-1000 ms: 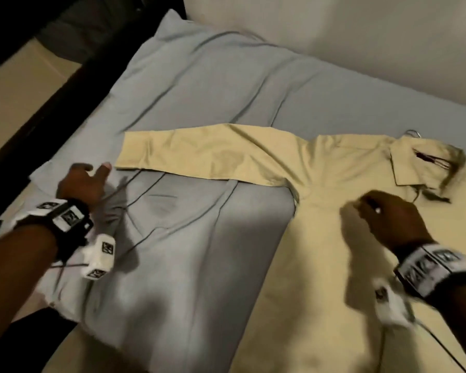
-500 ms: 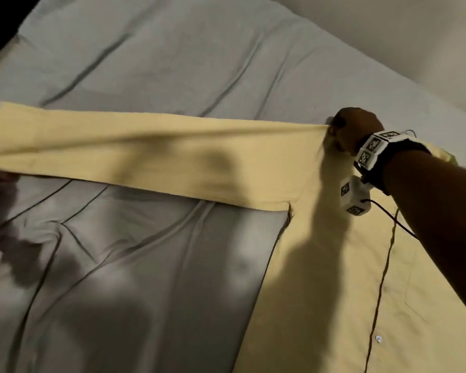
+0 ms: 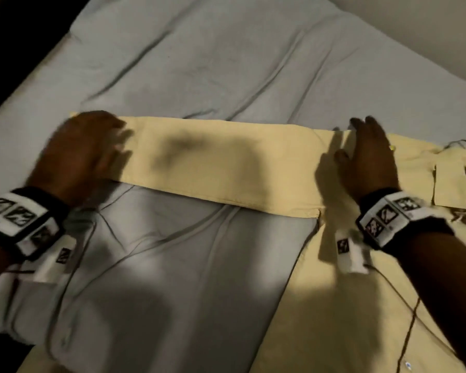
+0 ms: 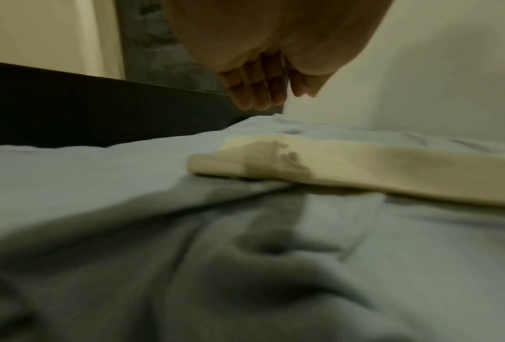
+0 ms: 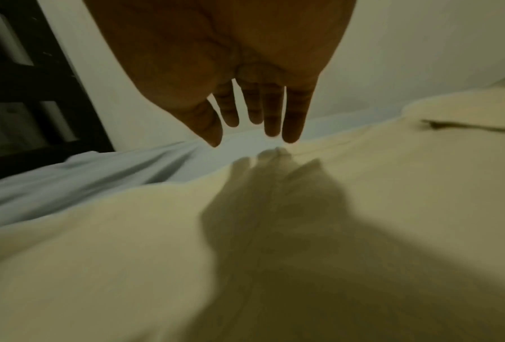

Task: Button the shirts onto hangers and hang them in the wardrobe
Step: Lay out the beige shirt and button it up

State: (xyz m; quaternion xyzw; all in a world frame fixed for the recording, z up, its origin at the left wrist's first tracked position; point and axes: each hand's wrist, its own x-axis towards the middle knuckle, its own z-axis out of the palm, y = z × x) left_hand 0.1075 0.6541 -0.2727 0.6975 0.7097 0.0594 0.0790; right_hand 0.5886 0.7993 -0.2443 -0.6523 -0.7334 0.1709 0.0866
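Observation:
A pale yellow shirt [image 3: 347,305] lies flat on the bed, with its sleeve [image 3: 221,162] stretched out to the left. Its collar [image 3: 457,179] is at the right edge, and a thin wire hanger hook [image 3: 459,143] pokes out beyond it. My left hand [image 3: 113,141] hovers open over the cuff [image 4: 245,159], the fingers [image 4: 256,92] relaxed and off the cloth. Above the shoulder seam my right hand [image 3: 361,135] is spread, its fingers [image 5: 274,115] straight and casting a shadow on the yellow shirt [image 5: 391,208]. Neither hand holds anything.
The bed sheet [image 3: 226,63] is grey-blue and creased. More grey-blue cloth with seams [image 3: 172,265] lies in front of the sleeve. A dark bed frame [image 3: 0,49] runs along the left, and a pale wall [image 3: 428,22] rises behind the bed.
Half a second ago my right hand pinched the shoulder and my left held the cuff, pulling the sleeve taut. Both have let go and now hover open over the flat sleeve.

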